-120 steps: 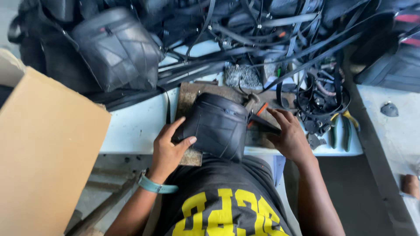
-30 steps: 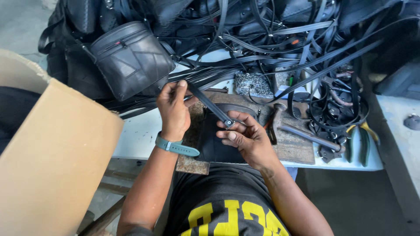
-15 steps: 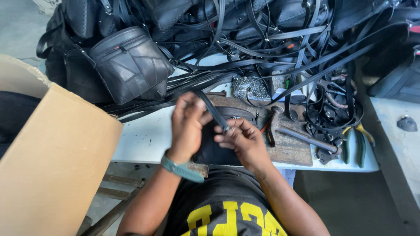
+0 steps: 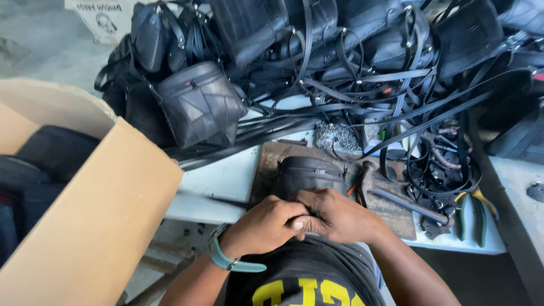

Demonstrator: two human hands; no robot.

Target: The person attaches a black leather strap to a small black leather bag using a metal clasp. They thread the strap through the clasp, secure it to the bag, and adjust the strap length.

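A small black leather bag [image 4: 309,174] stands on a brown work board [image 4: 266,164] at the near edge of a pale table [image 4: 226,181]. My left hand [image 4: 263,225] and my right hand [image 4: 334,215] are pressed together at the bag's near edge, fingers curled, gripping it there. What the fingertips pinch is hidden under the hands. A teal watch is on my left wrist.
A large open cardboard box [image 4: 96,221] with dark bags inside stands at the left. Finished black bags [image 4: 195,105] and a tangle of black straps [image 4: 385,85] cover the table's far side. A hammer [image 4: 396,198] and green-handled pliers [image 4: 470,212] lie to the right.
Both hands held a black strap up above the bag a second ago; now they have come down together onto the bag's near edge. The view has shifted slightly.
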